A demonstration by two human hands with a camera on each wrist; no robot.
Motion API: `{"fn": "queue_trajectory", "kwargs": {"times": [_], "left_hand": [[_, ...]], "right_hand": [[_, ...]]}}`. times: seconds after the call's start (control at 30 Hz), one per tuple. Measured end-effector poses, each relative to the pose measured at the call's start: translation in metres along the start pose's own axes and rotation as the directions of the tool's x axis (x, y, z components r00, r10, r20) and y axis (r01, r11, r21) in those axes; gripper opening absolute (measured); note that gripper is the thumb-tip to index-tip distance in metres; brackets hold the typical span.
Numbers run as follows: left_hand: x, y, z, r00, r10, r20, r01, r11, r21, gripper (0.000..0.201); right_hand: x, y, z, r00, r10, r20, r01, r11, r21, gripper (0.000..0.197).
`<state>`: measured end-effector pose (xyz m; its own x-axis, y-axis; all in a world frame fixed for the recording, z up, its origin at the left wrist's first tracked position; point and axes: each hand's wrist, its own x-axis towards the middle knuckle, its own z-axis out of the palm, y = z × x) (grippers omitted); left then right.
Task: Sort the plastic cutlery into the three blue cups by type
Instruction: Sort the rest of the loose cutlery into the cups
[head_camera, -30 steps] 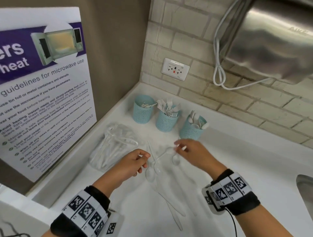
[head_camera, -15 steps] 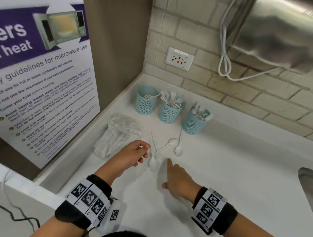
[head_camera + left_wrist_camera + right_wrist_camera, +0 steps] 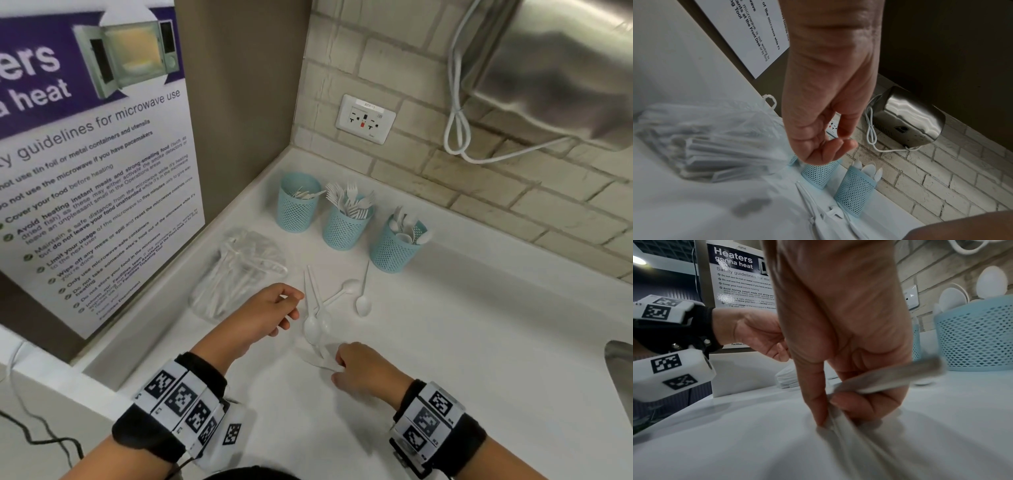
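Note:
Three blue mesh cups stand at the back of the white counter: the left cup (image 3: 296,205) holds knives, the middle cup (image 3: 345,226) forks, the right cup (image 3: 393,249) spoons. Loose white spoons (image 3: 363,304) lie in front of them, and two more spoons (image 3: 313,329) sit beside my left hand. My left hand (image 3: 286,303) hovers with loosely curled fingers (image 3: 840,142) and holds nothing. Low on the counter, my right hand (image 3: 337,368) pinches a few thin white cutlery pieces (image 3: 885,378). They are blurred, so their type is unclear.
A clear plastic bag (image 3: 236,274) of more white cutlery lies at the left by the poster panel (image 3: 96,171). A steel sink edge (image 3: 620,370) shows at the far right. A wall socket (image 3: 365,118) and a steel wall-mounted appliance (image 3: 565,68) with a looped white cord are above.
My right hand came back from the spoons near the cups, dropped to the nearer counter and closed its fingers on white cutlery pieces. The left hand has hardly moved.

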<state>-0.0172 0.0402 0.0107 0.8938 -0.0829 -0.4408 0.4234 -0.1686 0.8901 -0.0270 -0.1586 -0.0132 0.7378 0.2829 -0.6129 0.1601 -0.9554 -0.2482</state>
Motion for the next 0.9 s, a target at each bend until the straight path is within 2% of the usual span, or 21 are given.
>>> {"fn": "queue_trajectory", "kwargs": {"times": [0.1, 0.17, 0.23, 0.3, 0.37, 0.47, 0.57, 0.63, 0.67, 0.73, 0.9], "left_hand": [[0.000, 0.000, -0.001, 1.000, 0.001, 0.001, -0.001, 1.000, -0.004, 0.020], [0.001, 0.000, -0.002, 1.000, -0.001, -0.002, 0.001, 1.000, -0.005, 0.020], [0.001, -0.001, -0.003, 1.000, -0.001, -0.005, 0.001, 1.000, -0.007, 0.020], [0.001, 0.000, -0.003, 1.000, 0.008, -0.002, -0.008, 1.000, 0.001, 0.019], [-0.001, 0.002, -0.001, 0.999, 0.029, 0.028, -0.030, 0.999, 0.035, 0.019], [-0.002, 0.003, 0.008, 0.989, 0.069, 0.134, -0.080, 0.994, 0.078, 0.025], [-0.005, 0.003, 0.018, 0.953, 0.109, 0.284, -0.148, 0.981, 0.121, 0.042], [-0.009, 0.006, 0.024, 0.920, 0.140, 0.366, -0.196, 0.973, 0.120, 0.037], [-0.010, 0.008, 0.025, 0.912, 0.154, 0.379, -0.204, 0.974, 0.097, 0.031], [-0.012, 0.009, 0.026, 0.916, 0.172, 0.362, -0.183, 0.983, -0.005, 0.027], [-0.011, 0.008, 0.022, 0.959, 0.165, 0.232, -0.154, 0.986, -0.069, 0.019]], "right_hand": [[-0.002, -0.001, 0.002, 0.999, -0.045, -0.003, 0.045, 0.999, -0.007, 0.007], [-0.003, 0.000, -0.001, 0.999, -0.035, 0.030, 0.035, 0.999, 0.002, 0.020], [-0.003, 0.001, -0.009, 0.999, -0.024, 0.035, 0.022, 0.999, 0.050, 0.016], [-0.007, 0.002, -0.023, 1.000, -0.028, -0.011, 0.029, 0.981, 0.190, 0.015], [-0.010, 0.002, -0.035, 0.996, -0.021, -0.084, 0.054, 0.906, 0.419, 0.014], [-0.011, -0.007, -0.044, 0.981, -0.039, -0.192, 0.168, 0.671, 0.722, 0.010], [-0.010, -0.023, -0.046, 0.961, -0.061, -0.269, 0.274, 0.326, 0.905, 0.013], [-0.012, -0.036, -0.049, 0.964, -0.054, -0.259, 0.263, 0.090, 0.961, 0.015], [-0.012, -0.041, -0.050, 0.969, -0.048, -0.242, 0.244, 0.027, 0.969, 0.016], [-0.011, -0.047, -0.051, 0.971, -0.030, -0.236, 0.237, 0.035, 0.971, 0.020], [-0.005, -0.042, -0.056, 0.929, 0.036, -0.369, 0.344, 0.284, 0.895, 0.024]]}}
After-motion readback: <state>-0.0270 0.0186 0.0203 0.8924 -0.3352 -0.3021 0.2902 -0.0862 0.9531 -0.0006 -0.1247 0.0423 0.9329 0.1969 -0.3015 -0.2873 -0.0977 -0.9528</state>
